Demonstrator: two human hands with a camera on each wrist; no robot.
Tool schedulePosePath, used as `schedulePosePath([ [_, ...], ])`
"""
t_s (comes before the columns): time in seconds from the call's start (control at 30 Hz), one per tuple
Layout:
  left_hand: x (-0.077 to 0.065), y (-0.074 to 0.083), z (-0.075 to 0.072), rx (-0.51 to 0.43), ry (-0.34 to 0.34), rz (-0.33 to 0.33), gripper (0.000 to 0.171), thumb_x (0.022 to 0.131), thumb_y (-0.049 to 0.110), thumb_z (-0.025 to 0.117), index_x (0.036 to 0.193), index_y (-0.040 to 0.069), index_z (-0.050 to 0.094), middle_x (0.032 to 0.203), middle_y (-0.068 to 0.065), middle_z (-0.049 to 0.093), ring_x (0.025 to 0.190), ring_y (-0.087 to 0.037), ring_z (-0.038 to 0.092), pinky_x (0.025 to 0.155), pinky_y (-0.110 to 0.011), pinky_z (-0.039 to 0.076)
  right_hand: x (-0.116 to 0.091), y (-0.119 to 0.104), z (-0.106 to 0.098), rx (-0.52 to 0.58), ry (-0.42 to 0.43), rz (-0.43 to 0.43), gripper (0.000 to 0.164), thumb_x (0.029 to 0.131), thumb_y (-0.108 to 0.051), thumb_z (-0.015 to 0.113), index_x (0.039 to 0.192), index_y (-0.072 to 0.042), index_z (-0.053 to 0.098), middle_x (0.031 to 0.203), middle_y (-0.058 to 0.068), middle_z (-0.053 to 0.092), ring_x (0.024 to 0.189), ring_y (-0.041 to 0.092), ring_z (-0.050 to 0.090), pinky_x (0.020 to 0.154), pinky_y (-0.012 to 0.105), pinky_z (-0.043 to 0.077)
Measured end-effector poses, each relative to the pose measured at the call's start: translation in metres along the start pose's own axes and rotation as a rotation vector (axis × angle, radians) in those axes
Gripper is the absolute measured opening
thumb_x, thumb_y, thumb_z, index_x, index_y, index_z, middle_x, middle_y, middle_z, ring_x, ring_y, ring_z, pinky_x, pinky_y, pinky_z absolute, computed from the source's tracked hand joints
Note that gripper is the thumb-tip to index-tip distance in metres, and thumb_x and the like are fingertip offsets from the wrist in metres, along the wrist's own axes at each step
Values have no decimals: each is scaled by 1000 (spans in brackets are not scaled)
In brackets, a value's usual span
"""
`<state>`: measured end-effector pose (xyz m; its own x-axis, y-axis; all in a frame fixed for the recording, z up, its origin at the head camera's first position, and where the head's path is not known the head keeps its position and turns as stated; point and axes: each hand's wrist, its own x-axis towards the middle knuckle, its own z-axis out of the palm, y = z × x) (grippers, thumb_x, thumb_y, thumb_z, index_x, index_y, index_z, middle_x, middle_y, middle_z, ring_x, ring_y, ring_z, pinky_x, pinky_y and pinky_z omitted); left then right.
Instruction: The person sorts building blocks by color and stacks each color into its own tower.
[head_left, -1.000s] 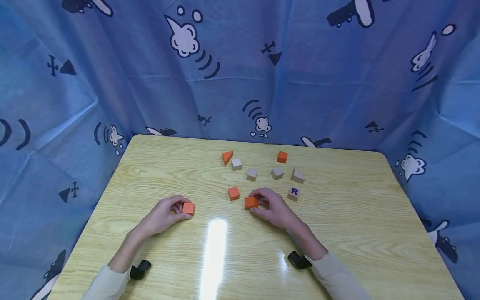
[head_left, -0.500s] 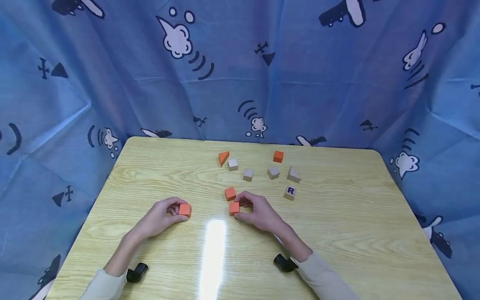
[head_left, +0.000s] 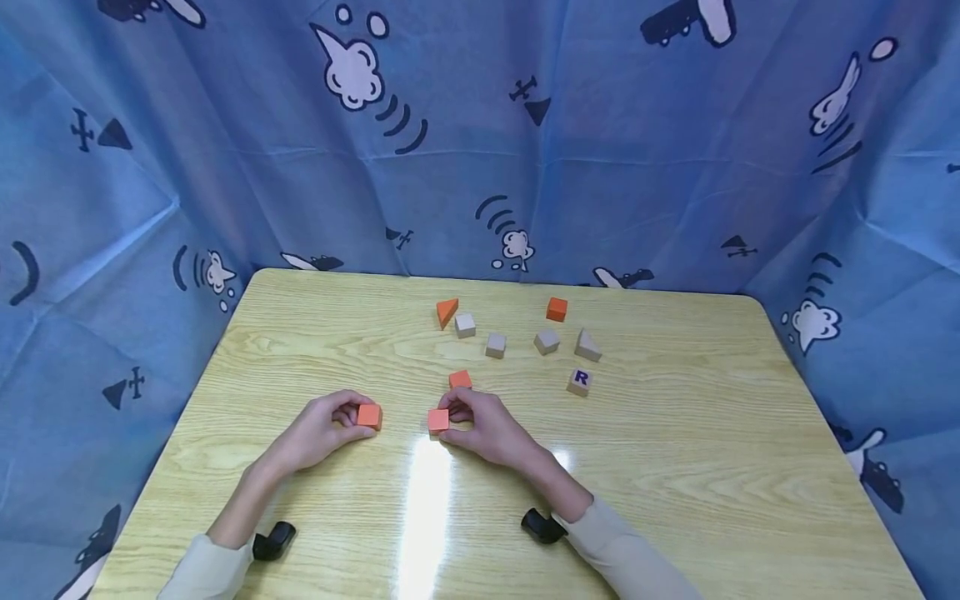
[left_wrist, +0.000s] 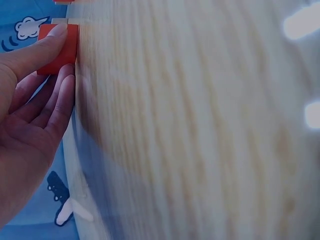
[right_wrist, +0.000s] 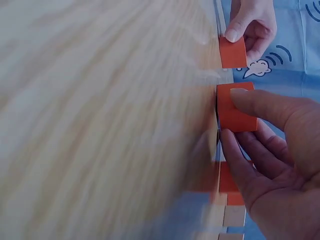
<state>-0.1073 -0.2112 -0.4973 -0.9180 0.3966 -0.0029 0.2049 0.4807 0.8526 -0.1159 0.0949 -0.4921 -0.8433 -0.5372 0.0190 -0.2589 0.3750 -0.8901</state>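
Note:
My left hand (head_left: 324,432) pinches an orange cube (head_left: 369,416) between thumb and fingers, low at the table's left middle. To its right, my right hand (head_left: 483,429) pinches a second orange cube (head_left: 438,421); a gap separates the two cubes. In the left wrist view the thumb lies across the near face of the left cube (left_wrist: 59,49). The right wrist view shows the right cube (right_wrist: 237,107) under the thumb, at or close to the tabletop. Just behind the right fingers sits another orange cube (head_left: 460,380), partly covered by them.
Farther back lie an orange triangular block (head_left: 447,312), an orange cube (head_left: 557,309) and several pale wooden blocks (head_left: 495,346). One pale cube (head_left: 580,382) bears a purple R. The wooden table (head_left: 720,467) meets a blue patterned curtain (head_left: 435,200) behind and at both sides.
My right hand has moved left with its orange cube, passing in front of the loose orange cube and closer to the left one. The left hand keeps its hold and stays nearly still.

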Motion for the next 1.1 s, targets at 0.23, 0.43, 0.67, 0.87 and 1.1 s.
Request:
schedulePosePath([
  [0.23,-1,1,-1,16,7,-7,33,88,10,83,117,4,70,92,-1,66,79,-12,61,69,-25,53,9,-7,9,-23,-23,11,31,88,0,81,113,-3,64,111,8,69,101,20,71,89,30,58],
  [0.43,0,0,-1,19,11,-20,33,86,8,84,116,6,70,91,0,65,78,-12,61,70,-25,54,18,-14,19,-25,-46,2,31,88,-1,80,114,-1,64,112,9,67,103,21,70,90,29,57],
  [0.67,2,0,0,-1,-7,-19,32,88,11,83,117,7,70,92,0,66,79,-13,62,70,-25,54,29,-17,31,-53,-36,-8,32,87,-1,81,113,-2,63,110,7,66,99,16,67,88,24,56],
  [0.87,3,0,1,-9,0,-1,31,87,10,84,114,7,70,90,1,66,78,-12,61,69,-25,54,37,-18,39,-71,-34,0,33,87,-2,82,115,-2,63,111,6,66,100,13,65,89,22,55],
  [1.1,3,0,2,-4,-5,-6,33,87,13,84,115,4,70,91,-1,65,80,-13,61,71,-25,54,42,-20,43,-77,-34,-23,32,87,0,82,114,-2,63,111,9,67,98,14,68,86,20,56],
])
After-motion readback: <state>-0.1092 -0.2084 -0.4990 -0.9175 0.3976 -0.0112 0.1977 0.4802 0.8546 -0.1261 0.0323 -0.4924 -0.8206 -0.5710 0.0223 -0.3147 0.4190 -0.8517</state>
